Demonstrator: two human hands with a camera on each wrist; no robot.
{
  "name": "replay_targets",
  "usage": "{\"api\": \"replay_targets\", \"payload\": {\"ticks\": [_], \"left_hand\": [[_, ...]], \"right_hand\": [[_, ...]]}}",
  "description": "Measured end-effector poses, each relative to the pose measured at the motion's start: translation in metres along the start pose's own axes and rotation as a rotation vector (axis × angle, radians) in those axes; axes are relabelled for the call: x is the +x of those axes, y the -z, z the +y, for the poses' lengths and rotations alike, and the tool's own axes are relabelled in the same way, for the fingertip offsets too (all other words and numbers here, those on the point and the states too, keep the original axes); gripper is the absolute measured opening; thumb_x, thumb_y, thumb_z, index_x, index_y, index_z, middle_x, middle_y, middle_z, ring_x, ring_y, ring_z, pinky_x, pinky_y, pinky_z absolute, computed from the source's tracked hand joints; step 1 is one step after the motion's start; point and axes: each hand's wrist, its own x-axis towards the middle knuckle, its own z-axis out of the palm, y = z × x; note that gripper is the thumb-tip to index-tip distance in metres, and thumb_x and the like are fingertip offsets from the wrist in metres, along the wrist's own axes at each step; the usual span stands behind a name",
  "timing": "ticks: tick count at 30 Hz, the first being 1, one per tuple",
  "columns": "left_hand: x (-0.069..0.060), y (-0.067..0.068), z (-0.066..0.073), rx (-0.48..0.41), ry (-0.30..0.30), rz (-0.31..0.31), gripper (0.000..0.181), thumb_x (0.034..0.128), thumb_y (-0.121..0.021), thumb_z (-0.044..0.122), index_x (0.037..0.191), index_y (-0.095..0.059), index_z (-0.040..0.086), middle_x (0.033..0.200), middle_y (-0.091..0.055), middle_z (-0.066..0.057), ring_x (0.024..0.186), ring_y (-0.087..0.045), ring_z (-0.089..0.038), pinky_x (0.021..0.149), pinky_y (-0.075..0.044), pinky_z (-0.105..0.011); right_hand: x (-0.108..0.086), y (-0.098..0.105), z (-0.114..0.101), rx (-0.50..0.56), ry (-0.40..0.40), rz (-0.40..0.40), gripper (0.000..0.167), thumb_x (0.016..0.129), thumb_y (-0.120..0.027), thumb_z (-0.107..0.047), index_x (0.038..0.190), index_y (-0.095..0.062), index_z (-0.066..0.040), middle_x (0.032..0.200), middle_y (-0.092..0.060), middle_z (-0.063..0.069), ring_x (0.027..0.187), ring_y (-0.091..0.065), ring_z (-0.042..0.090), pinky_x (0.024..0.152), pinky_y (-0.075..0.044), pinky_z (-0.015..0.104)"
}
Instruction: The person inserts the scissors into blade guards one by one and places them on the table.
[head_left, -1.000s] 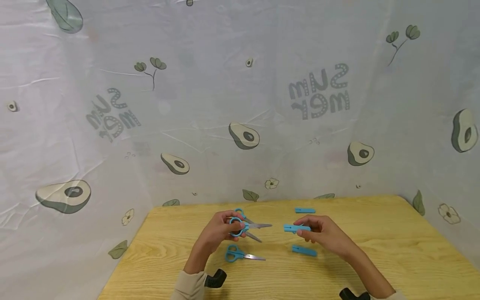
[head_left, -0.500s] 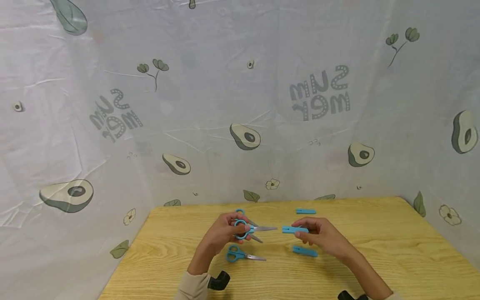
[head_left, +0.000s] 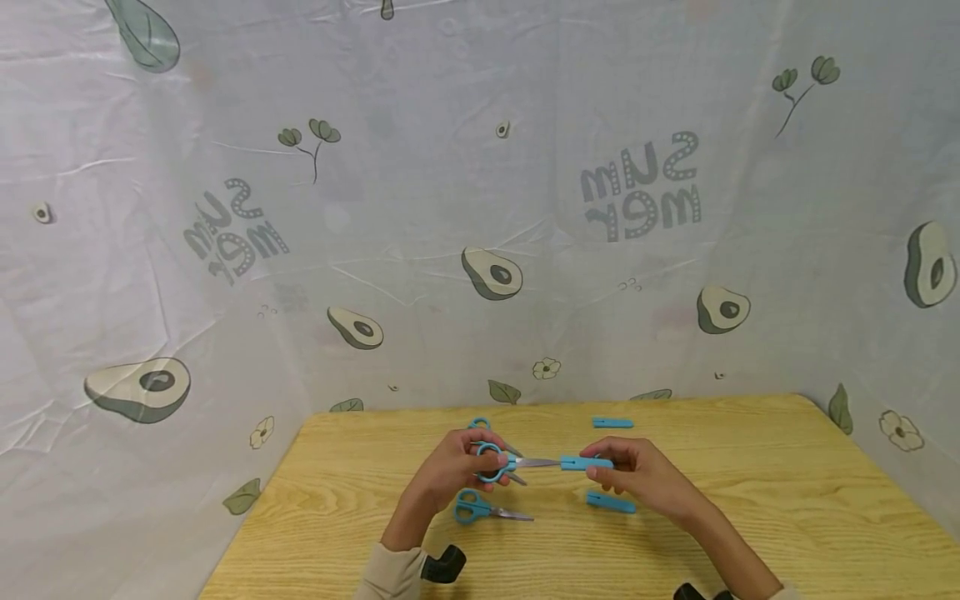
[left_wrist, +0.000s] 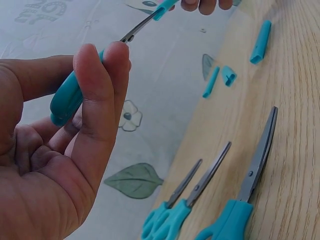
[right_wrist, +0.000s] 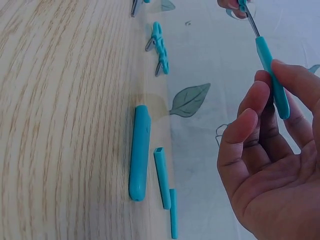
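My left hand (head_left: 452,468) pinches a pair of blue-handled scissors (head_left: 537,462) by the handle, blades together and pointing right. Between the thumb and fingers of my right hand (head_left: 647,477) is a blue blade cover (head_left: 583,463), its mouth facing left. The blade tip meets that mouth; the right wrist view shows the blade running into the cover (right_wrist: 268,65). Below the hands lie other scissors: one pair (head_left: 473,507) in front and, in the left wrist view, two pairs (left_wrist: 172,212) side by side farther back, partly hidden by my left hand in the head view.
Loose blue covers lie on the right of the wooden table (head_left: 787,500): one at the back (head_left: 612,422), one in front (head_left: 611,502). The right wrist view shows a further cover (right_wrist: 162,177) between them. A patterned sheet (head_left: 420,208) hangs behind the table.
My left hand has moved right with the scissors, and my right hand has shifted slightly left with the cover. The gap between blade tip and cover has closed.
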Motion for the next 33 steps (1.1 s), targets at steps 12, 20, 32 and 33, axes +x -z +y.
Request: {"api": "replay_targets", "payload": {"ticks": [12, 20, 32, 33], "left_hand": [[0.001, -0.003, -0.001, 0.018, -0.003, -0.003, 0.037, 0.1033, -0.072, 0.013, 0.130, -0.062, -0.011, 0.090, -0.074, -0.006, 0.081, -0.077, -0.014, 0.069, -0.060, -0.028], [0.001, -0.007, 0.000, 0.009, -0.001, -0.006, 0.035, 0.1031, -0.073, 0.013, 0.128, -0.063, -0.009, 0.086, -0.073, -0.002, 0.080, -0.077, -0.013, 0.069, -0.060, -0.027], [0.005, -0.011, 0.001, 0.002, -0.009, 0.005, 0.029, 0.1033, -0.072, 0.010, 0.126, -0.064, -0.007, 0.087, -0.071, -0.003, 0.080, -0.076, -0.015, 0.068, -0.060, -0.027], [0.005, -0.012, 0.001, 0.003, -0.009, 0.006, 0.029, 0.1032, -0.072, 0.010, 0.126, -0.064, -0.006, 0.087, -0.072, -0.003, 0.080, -0.076, -0.015, 0.068, -0.060, -0.027]], "right_hand": [[0.001, -0.003, -0.001, -0.006, 0.007, -0.009, 0.037, 0.109, -0.066, -0.021, 0.136, -0.067, 0.003, 0.093, -0.071, 0.006, 0.079, -0.067, 0.029, 0.066, -0.058, 0.036], [0.002, -0.005, -0.002, 0.010, 0.003, -0.015, 0.037, 0.108, -0.067, -0.020, 0.136, -0.066, 0.005, 0.092, -0.070, 0.009, 0.077, -0.065, 0.027, 0.064, -0.056, 0.035], [0.008, -0.010, -0.004, -0.017, -0.042, 0.006, 0.039, 0.108, -0.068, -0.025, 0.136, -0.068, 0.002, 0.095, -0.071, 0.007, 0.081, -0.066, 0.029, 0.067, -0.058, 0.036], [0.009, -0.010, -0.004, -0.017, -0.039, 0.008, 0.039, 0.107, -0.068, -0.025, 0.136, -0.068, 0.002, 0.094, -0.071, 0.007, 0.080, -0.066, 0.029, 0.067, -0.058, 0.035]]}}
